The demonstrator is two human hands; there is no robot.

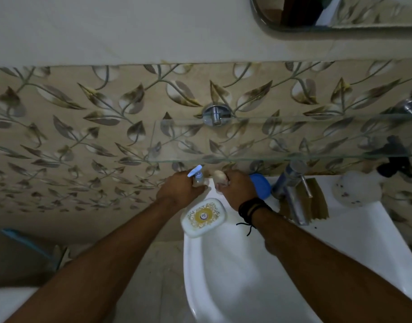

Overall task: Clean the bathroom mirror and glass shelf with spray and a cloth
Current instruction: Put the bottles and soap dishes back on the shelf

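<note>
Progress: looks like the start; both hands are at the back of the sink (pixel 223 264), under the glass shelf (pixel 282 136), no wiping visible
Left hand (pixel 179 190): closed around the spray bottle (pixel 198 177)
Right hand (pixel 235 190): closed on a pale cloth (pixel 220 177), just beside the bottle
Mirror (pixel 340 12): above the shelf, well apart from the hands
Left to do: apparently both surfaces

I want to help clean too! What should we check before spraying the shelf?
1. Spray bottle held in left hand: ok.
2. Cloth held in right hand: ok, a pale bundle.
3. Nozzle aimed at the glass shelf: cannot tell.
4. Shelf free of things: not ok, a dark object looks to sit at its right end.
5. Soap box safe on the sink rim: ok.
</note>
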